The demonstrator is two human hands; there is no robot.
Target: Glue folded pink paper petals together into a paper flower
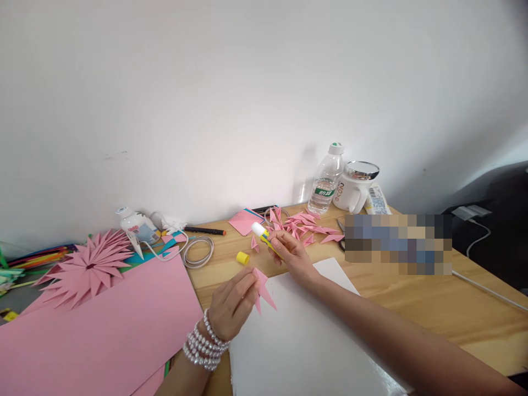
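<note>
Between the fingers of my left hand (pixel 235 302) is a folded pink paper piece (pixel 265 290), its points hanging down over a white board (pixel 297 341). My right hand (pixel 295 256) is closed round a yellow glue stick (pixel 267 242), whose white glue end tilts up and to the left. The glue stick is apart from the paper. A yellow cap (pixel 242 257) lies on the table just beyond my left hand. Behind my right hand, several folded pink pieces (pixel 303 223) are heaped, with one single piece (pixel 254 244) beside the glue stick.
Left, a pink paper pinwheel shape (pixel 93 267) rests on large pink sheets (pixel 111 330). A white bottle (pixel 138 225), coiled cable (pixel 198 253) and black pen (pixel 205 230) lie near the wall. A water bottle (pixel 325 181) and white mug (pixel 350 190) stand back right, near scissors (pixel 341 234).
</note>
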